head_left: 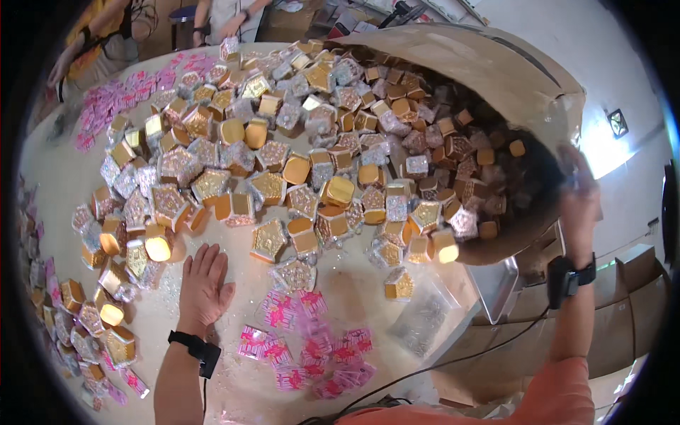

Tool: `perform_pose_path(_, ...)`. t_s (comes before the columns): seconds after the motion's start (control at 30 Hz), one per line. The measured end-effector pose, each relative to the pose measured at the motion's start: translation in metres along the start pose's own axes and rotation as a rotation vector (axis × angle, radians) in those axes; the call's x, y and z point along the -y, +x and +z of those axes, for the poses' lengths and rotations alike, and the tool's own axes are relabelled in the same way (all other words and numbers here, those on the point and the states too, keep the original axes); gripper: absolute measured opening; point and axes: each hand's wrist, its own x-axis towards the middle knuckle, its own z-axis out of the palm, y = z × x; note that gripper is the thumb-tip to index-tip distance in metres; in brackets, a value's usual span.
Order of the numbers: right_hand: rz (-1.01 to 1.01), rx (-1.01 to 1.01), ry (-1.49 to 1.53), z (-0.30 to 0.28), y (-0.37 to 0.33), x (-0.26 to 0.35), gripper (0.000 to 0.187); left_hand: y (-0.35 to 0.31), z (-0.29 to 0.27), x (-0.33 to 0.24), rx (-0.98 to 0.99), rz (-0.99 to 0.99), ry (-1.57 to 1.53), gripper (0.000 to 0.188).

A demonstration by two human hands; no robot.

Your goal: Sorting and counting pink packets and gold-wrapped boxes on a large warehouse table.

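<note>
My left hand (205, 283) lies flat on the pale tabletop, fingers stretched out and holding nothing. Just beyond it spreads a big heap of small gold-and-glitter boxes (269, 188), many of them house-shaped. On the right, a large brown cardboard box (453, 60) is tipped on its side with its mouth toward the heap, and more of the little boxes lie inside it. My right hand (581, 188), somewhat blurred, grips the right edge of this carton. Pink patterned packets (312, 347) are scattered to the right of my left forearm.
A clear plastic bag (423, 315) lies near the table's right edge. More pink packets (134, 88) cover the far left. Two other people stand across the table; one has a hand (230, 27) near its far edge. Cardboard cartons (602, 319) stand at the right, and a black cable (453, 360) crosses in front.
</note>
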Motion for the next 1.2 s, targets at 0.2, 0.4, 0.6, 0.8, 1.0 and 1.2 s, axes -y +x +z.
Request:
perform_pose_path(0.2, -0.169, 0.086, -0.223, 0.039, -0.026, 0.021, 0.058, 0.001, 0.002, 0.000, -0.003, 0.042, 0.016, 0.055)
perform_pose_path(0.4, -0.148, 0.137, -0.313, 0.074, -0.035, 0.023, 0.058, -0.002, -0.007, -0.003, 0.024, 0.025, 0.073, 0.053)
perform_pose_path(0.6, -0.147, 0.223, -0.370, 0.104, -0.052, 0.016, 0.056, -0.002, -0.010, -0.007, 0.015, 0.046, 0.068, 0.050)
perform_pose_path(0.8, -0.100, 0.246, -0.376, 0.121, -0.062, 0.036, 0.054, -0.008, -0.007, 0.000, 0.009, 0.017, 0.024, 0.052)
perform_pose_path(1.0, 0.062, 0.316, 0.363, 0.170, -0.148, 0.040, 0.046, -0.001, -0.005, 0.003, -0.030, 0.045, -0.053, 0.052)
perform_pose_path(1.2, 0.519, 0.356, -0.403, 0.228, -0.189, -0.052, 0.062, -0.007, -0.010, 0.000, -0.019, -0.021, 0.031, 0.054)
